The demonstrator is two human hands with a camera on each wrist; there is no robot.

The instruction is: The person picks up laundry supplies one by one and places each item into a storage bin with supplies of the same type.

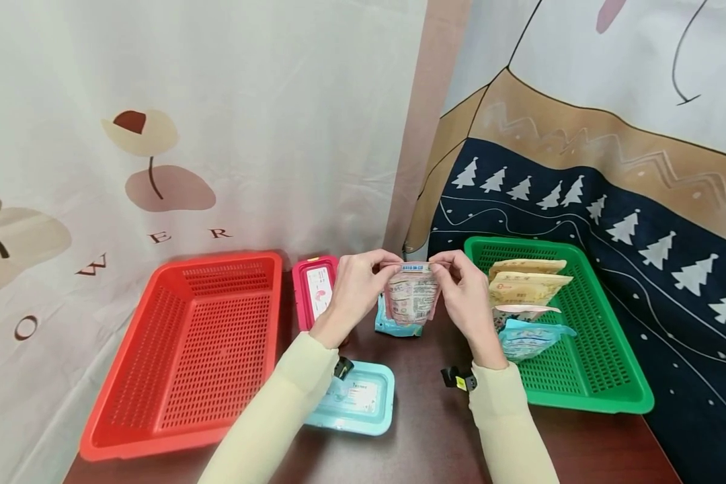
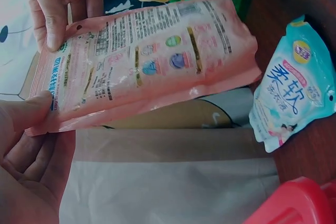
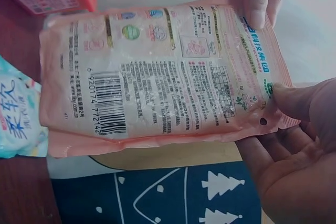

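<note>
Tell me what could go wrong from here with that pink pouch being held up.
The pink pouch is pinched only along its top edge by the left hand and right hand, so it might slip and drop. If it fell, it could bump the blue pouch, which sits close by on the table. The left sleeve overlaps the light-blue pack in the head view, so moving that arm may nudge it.

Bright, soft light filled my head view, and my sleeves [image 1: 278,403] threw faint shadows toward the near edge of the surface [image 1: 423,430]. Wide-angle stretch pulled out the red basket's [image 1: 157,444] near left corner. My wrist views were dimmer and hazier, with small glints on the pink pouch [image 3: 157,77], whose fine print blurred from my head.
</note>
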